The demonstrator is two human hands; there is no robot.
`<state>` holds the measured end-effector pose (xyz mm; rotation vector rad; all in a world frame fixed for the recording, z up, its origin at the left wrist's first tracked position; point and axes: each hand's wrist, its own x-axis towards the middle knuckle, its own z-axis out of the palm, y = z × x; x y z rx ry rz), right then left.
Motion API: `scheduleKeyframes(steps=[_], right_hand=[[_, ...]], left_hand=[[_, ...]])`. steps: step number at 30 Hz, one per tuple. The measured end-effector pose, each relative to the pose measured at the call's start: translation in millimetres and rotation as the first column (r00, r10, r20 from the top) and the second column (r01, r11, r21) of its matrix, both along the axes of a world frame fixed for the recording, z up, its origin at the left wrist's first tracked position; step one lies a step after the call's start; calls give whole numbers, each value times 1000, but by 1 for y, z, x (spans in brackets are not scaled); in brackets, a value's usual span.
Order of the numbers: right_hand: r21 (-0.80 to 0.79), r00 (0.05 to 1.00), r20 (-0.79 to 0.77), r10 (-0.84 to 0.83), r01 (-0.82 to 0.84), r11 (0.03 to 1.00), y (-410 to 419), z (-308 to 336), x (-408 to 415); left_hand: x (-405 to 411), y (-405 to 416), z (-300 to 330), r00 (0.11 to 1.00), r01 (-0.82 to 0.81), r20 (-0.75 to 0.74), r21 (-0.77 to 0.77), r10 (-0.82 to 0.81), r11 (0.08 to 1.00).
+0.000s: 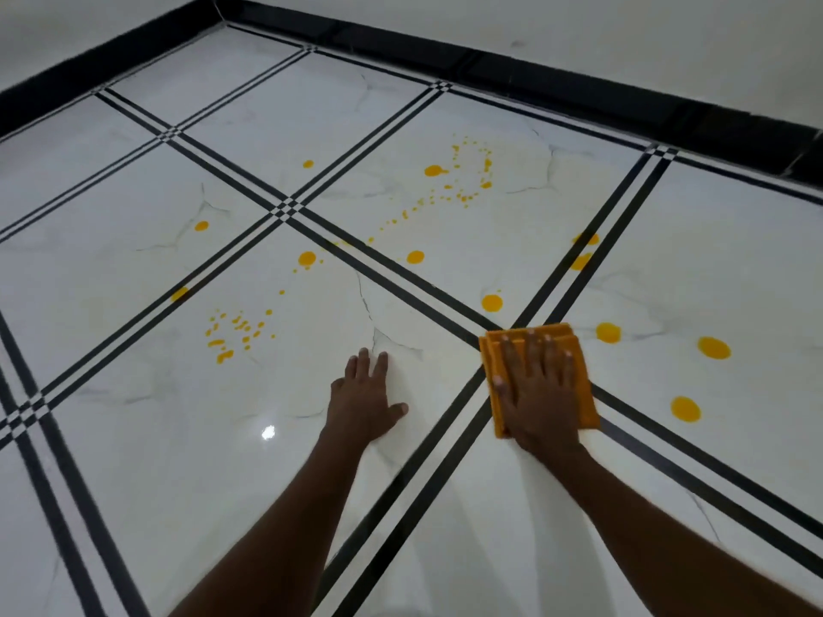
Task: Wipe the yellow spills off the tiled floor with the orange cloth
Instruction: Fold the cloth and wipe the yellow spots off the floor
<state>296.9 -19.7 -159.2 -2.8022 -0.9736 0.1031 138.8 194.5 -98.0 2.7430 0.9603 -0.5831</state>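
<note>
My right hand (536, 389) presses flat, fingers straight, on the folded orange cloth (583, 394), which lies over a crossing of black tile lines. My left hand (363, 400) rests flat on the white tiled floor (178, 438) to the cloth's left, holding nothing. Yellow spills dot the floor: round drops just beyond the cloth (492, 302) and to its right (714, 348), one near the right front (686, 409), a scatter of small splashes at the left (231, 334), and a curved trail farther back (463, 189).
White marble-look tiles are split by double black lines. A black skirting board (534, 77) runs along the white walls at the back and left, meeting in the far corner. A light glare (267, 432) shines on the tile near my left arm.
</note>
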Motion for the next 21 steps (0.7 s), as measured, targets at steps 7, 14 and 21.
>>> scheduleKeyframes(steps=[7,14,21], right_hand=[[32,825,-21,565,-564,825,89,0,-19],[-5,998,51,-41,41,999,43,0,55],[-65,936,-60,347,-351,934,97,10,86]], left_hand=[[15,5,3,1000,25,6,26,-25,999],[22,2,-6,992,-45,119,-12,46,999],[36,0,-19,995,-15,102,-33,18,999]])
